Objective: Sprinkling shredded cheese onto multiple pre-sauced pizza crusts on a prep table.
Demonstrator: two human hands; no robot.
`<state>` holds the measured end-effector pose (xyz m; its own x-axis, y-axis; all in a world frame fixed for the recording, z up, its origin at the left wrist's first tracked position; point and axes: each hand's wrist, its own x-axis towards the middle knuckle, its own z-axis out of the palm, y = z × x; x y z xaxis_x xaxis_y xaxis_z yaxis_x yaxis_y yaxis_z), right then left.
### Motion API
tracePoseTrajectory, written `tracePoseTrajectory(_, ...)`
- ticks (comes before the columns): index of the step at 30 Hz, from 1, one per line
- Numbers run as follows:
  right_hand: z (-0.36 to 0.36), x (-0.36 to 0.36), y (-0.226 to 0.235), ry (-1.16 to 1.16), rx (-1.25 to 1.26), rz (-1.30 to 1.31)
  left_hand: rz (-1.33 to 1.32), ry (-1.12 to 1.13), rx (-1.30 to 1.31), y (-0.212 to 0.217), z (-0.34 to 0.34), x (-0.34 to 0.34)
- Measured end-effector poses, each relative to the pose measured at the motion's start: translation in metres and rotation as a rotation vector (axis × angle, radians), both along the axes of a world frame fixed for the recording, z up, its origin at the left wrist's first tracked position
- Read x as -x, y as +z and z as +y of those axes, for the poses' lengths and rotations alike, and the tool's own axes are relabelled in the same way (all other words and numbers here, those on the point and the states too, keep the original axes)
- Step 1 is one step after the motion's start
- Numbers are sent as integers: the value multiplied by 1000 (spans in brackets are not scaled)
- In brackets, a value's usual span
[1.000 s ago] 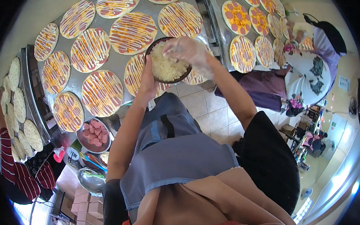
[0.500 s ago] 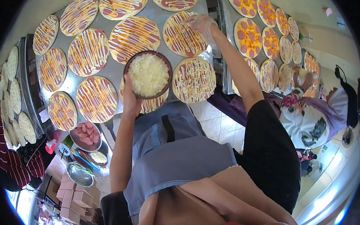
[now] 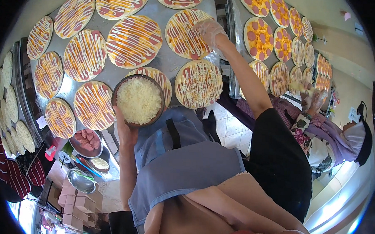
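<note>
My left hand [image 3: 125, 129] grips the side of a round dark bowl [image 3: 117, 113] filled with pale grated cheese [image 3: 139, 99], held over the front edge of the metal table. The right hand [image 3: 211, 33], in a clear plastic glove, hangs over an unbaked pizza [image 3: 184, 39] striped with white sauce. Its fingers point down and are drawn together around grated cheese, mostly hidden by the glove; a few shreds lie on the pizza beside them. Nearer me sits a pizza [image 3: 198, 84] strewn with cheese shreds. Another pizza [image 3: 158, 78] is partly covered by the bowl.
Several sauce-striped pizzas [image 3: 85, 54] fill the metal table [image 3: 69, 34]. A second table at right bears more pizzas [image 3: 258, 36], with a co-worker [image 3: 322, 140] beside it. Cheese-covered rounds [image 3: 11, 103] stand far left. Below are a pink-filled bowl [image 3: 86, 142] and a metal bowl [image 3: 81, 181].
My left hand has brought the cheese bowl left and slightly toward me. The right hand stays over the same pizza, a little lower, and shreds have appeared there. The co-worker at right has shifted.
</note>
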<state>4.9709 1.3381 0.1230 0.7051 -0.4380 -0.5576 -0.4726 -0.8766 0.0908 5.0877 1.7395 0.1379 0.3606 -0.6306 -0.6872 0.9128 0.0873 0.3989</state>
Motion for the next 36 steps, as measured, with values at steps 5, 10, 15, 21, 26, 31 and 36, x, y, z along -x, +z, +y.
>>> tracePoseTrajectory(5, -28, -6, 6, -328, 43, -236, -26, 5, -32, 1, -2, 3)
tracePoseTrajectory(10, -36, -27, -4, -62, 138, -163, -16, -11, -32, 3, -4, 4)
tracePoseTrajectory(15, -18, -52, -15, -38, 192, -129, -28, -29, -30, 7, -1, 4)
tracePoseTrajectory(21, 14, -71, -10, 117, 155, -41, -13, -28, -18, 6, 4, 7)
tracePoseTrajectory(26, 45, -67, 0, 49, 49, 50, -23, -42, -29, 4, 3, 8)
tracePoseTrajectory(31, 62, -50, -1, 171, 77, 56, -14, -52, -10, 3, -1, 6)
tracePoseTrajectory(36, 68, -29, -8, 215, 80, -85, 2, -54, -17, 3, -11, 4)
